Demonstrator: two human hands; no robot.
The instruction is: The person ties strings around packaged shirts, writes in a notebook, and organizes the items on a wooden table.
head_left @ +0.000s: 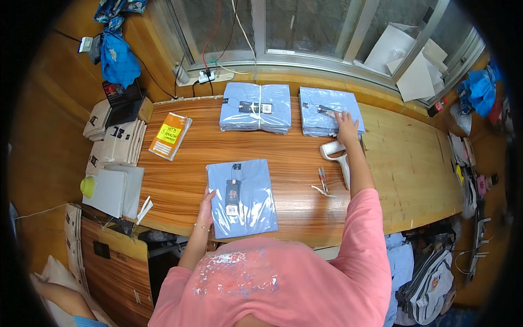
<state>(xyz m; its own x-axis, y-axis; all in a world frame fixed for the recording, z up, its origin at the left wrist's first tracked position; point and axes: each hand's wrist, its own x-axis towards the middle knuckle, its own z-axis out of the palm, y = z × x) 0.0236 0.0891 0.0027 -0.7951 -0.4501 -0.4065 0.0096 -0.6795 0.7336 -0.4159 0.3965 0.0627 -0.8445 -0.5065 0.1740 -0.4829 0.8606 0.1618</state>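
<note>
A folded light-blue shirt in a clear bag [253, 196] lies near the front edge of the table, with a dark hang tag on it. My left hand [205, 209] grips its left edge, the fingers partly hidden beneath the bag. Further back on the right, my right hand [347, 128] rests with fingers spread on a stack of bagged blue shirts [318, 122]. Beside that stack is a second one, a bundle of bagged shirts [231, 111] tied with white string. Under my right wrist lies a white handheld device [345, 166], which looks like a barcode scanner.
Small snips [322, 177] lie on the wooden table [169, 196] by a scrap of white string. An orange notebook [168, 136], bundles of beige packages [124, 143] and white boards [106, 192] are at the left. Another person's arm [65, 297] shows at lower left.
</note>
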